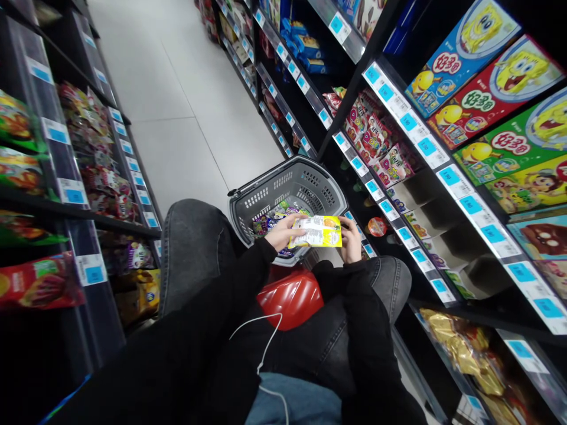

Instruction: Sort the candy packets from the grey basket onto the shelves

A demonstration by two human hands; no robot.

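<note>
Gripping rectangular yellow-and-white plastic packet at opposite ends, left hand, right hand, likely for steadiness. Held near grey perforated plastic basket.
</note>
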